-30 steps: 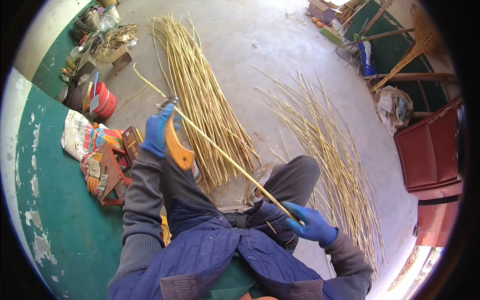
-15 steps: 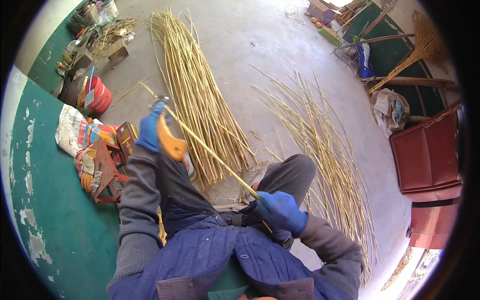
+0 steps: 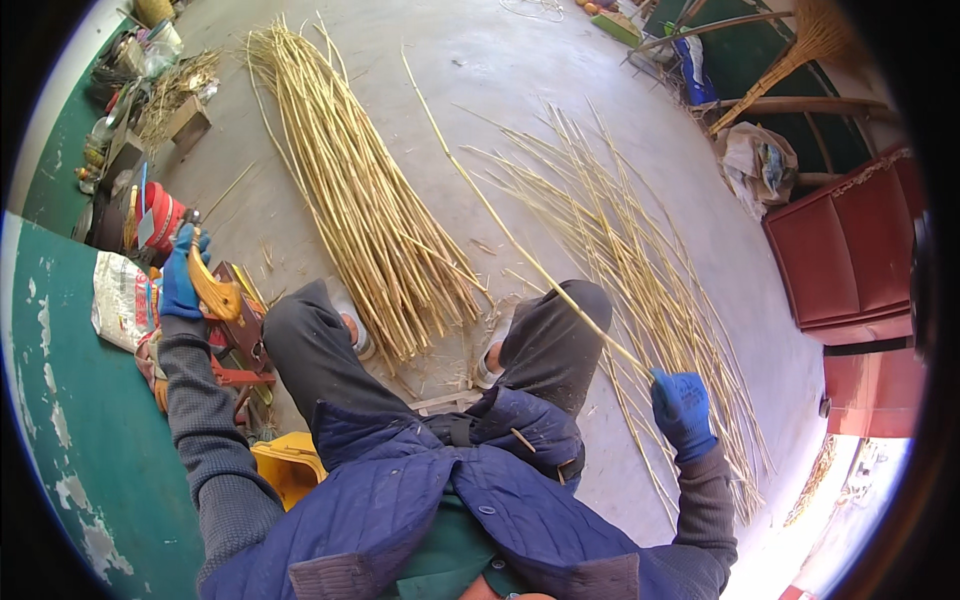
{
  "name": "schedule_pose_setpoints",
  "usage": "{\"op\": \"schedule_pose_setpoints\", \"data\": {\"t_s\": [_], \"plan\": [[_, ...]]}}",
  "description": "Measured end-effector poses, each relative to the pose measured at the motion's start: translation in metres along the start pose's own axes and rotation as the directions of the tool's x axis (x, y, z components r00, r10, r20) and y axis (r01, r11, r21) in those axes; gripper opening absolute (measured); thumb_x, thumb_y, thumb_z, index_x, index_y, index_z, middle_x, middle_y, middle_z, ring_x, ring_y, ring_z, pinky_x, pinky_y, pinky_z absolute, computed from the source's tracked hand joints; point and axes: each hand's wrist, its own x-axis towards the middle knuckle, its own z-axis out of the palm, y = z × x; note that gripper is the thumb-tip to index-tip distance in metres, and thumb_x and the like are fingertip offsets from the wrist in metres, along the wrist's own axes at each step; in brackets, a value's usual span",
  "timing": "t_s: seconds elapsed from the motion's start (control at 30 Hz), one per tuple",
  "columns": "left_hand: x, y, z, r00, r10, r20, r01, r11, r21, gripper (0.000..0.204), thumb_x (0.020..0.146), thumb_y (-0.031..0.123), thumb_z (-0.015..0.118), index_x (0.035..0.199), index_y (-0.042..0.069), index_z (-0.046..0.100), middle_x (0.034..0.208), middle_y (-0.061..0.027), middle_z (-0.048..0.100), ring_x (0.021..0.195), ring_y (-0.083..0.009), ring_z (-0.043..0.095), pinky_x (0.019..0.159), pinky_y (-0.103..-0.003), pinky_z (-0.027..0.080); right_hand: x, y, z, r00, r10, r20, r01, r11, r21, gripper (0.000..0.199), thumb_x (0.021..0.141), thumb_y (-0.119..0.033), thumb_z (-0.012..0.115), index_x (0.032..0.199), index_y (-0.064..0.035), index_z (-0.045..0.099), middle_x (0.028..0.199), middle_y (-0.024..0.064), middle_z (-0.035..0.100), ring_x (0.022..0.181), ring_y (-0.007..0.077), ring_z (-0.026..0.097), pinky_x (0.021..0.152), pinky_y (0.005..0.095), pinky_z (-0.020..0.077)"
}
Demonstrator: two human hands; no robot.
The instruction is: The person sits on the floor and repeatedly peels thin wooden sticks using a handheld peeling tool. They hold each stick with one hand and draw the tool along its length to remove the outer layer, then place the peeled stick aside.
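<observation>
My left hand [image 3: 180,283], in a blue glove, is closed around a tool with a curved, tan wooden handle [image 3: 214,290]. A small dark metal end [image 3: 191,216] shows above the fist; the rest of the tool is hidden. My right hand [image 3: 684,412], gloved likewise, grips the lower end of a long thin stalk [image 3: 510,241]. That stalk slants up and left past my right knee, its tip apart from the tool. Between my feet and the far floor lies a thick bundle of yellowish stalks [image 3: 350,190]. Looser stalks [image 3: 640,275] are spread on the right, beneath my right hand.
At left stand a red bucket [image 3: 160,217], a white sack [image 3: 120,300] and a small reddish-brown stool [image 3: 235,335]. A yellow container [image 3: 289,468] is beside my left hip. Dark red furniture [image 3: 840,240] and a broom [image 3: 800,50] line the right side.
My right hand has swung out to the right with the stalk, drawing it away from the tool. My left hand has moved left and the tool has turned. The view has shifted slightly.
</observation>
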Motion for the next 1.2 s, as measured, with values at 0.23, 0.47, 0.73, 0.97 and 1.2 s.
{"op": "schedule_pose_setpoints", "data": {"t_s": [0.23, 0.47, 0.73, 0.97, 1.2], "plan": [[-0.062, -0.071, 0.161, 0.982, -0.077, 0.173, 0.028, 0.964, 0.265, 0.047, 0.096, 0.049, 0.069, 0.121, 0.009, 0.065, 0.089, 0.0016, 0.061, 0.071, -0.0055, 0.053, 0.062, -0.019, 0.045, 0.007, 0.035, 0.029, 0.993, 0.115, 0.021, -0.111, 0.984, -0.136, 0.013, 0.085, -0.004, 0.062, 0.096, -0.0085, 0.057, 0.065, 0.0081, 0.054, 0.059, 0.0296, 0.055, 0.058, 0.0447, 0.0416], [-0.064, -0.114, 0.224, 0.889, -0.283, 0.360, 0.203, 0.948, 0.245, 0.041, 0.097, 0.045, 0.070, 0.120, 0.011, 0.067, 0.089, 0.0034, 0.063, 0.066, -0.0043, 0.056, 0.055, -0.019, 0.045, -0.053, 0.084, 0.067, 0.986, 0.151, -0.076, -0.157, 0.984, -0.089, 0.015, 0.086, -0.007, 0.066, 0.099, -0.0130, 0.059, 0.061, 0.0088, 0.052, 0.054, 0.0302, 0.054, 0.050, 0.0440, 0.0405], [-0.049, -0.151, 0.247, 0.852, -0.367, 0.373, 0.217, 0.896, 0.387, 0.030, 0.100, 0.037, 0.067, 0.113, 0.010, 0.066, 0.086, 0.0024, 0.065, 0.059, -0.0064, 0.057, 0.048, -0.020, 0.046, -0.172, 0.140, 0.114, 0.365, 0.900, 0.239, -0.617, 0.426, -0.662, 0.017, 0.096, -0.019, 0.056, 0.105, -0.0190, 0.070, 0.096, 0.0049, 0.071, 0.093, 0.0254, 0.068, 0.079, 0.0459, 0.0470], [-0.063, -0.148, 0.260, 0.771, -0.419, 0.479, 0.219, 0.882, 0.417, 0.033, 0.101, 0.038, 0.062, 0.118, 0.009, 0.063, 0.081, 0.0004, 0.060, 0.056, -0.0071, 0.053, 0.046, -0.020, 0.043, -0.172, 0.121, 0.190, 0.094, 0.965, 0.245, -0.711, 0.237, -0.661, 0.027, 0.099, -0.026, 0.053, 0.120, -0.0204, 0.069, 0.113, 0.0034, 0.071, 0.109, 0.0258, 0.066, 0.088, 0.0484, 0.0467], [-0.065, -0.112, 0.260, 0.877, -0.215, 0.430, 0.115, 0.962, 0.247, 0.036, 0.099, 0.036, 0.068, 0.117, 0.005, 0.063, 0.090, 0.0000, 0.064, 0.073, -0.0092, 0.060, 0.060, -0.022, 0.049, -0.018, 0.120, 0.202, 0.688, 0.726, 0.017, -0.687, 0.659, -0.307, 0.020, 0.082, -0.028, 0.064, 0.094, -0.0131, 0.067, 0.088, 0.0119, 0.070, 0.082, 0.0330, 0.067, 0.070, 0.0493, 0.0486]]}}
